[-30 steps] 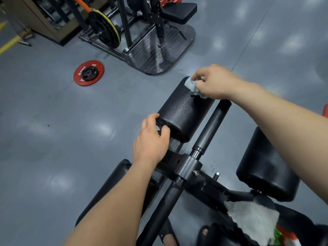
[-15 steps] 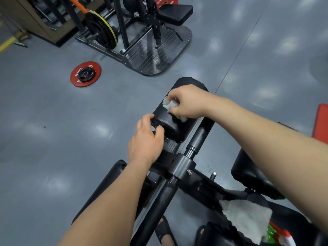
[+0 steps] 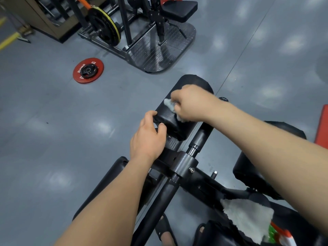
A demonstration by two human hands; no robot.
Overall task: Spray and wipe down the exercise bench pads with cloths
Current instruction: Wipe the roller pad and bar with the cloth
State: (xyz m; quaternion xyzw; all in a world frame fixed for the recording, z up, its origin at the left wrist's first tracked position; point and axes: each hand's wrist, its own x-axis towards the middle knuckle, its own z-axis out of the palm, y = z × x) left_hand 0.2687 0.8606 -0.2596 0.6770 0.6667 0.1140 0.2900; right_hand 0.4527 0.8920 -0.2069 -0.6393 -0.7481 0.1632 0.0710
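Observation:
A black roller pad (image 3: 188, 82) juts forward from the bench frame (image 3: 184, 166) at the centre. My right hand (image 3: 191, 103) grips a small pale cloth (image 3: 169, 103) and presses it on the pad's top. My left hand (image 3: 148, 137) curls over the pad's near left end and holds it. A second roller pad (image 3: 248, 173) sits at the right, partly hidden by my right forearm. Another pale cloth (image 3: 248, 217) lies on the bench at the lower right, beside a red, white and green object (image 3: 278, 235).
A long black pad (image 3: 106, 183) runs along the lower left of the frame. A red weight plate (image 3: 88, 70) lies on the grey floor to the left. A rack with a loaded plate (image 3: 104, 26) and a steel footplate (image 3: 158, 48) stands beyond. A red pad edge (image 3: 322, 126) shows at right.
My right hand drew the cloth from the pad's far end back toward me along its top. My left hand kept its hold on the near end.

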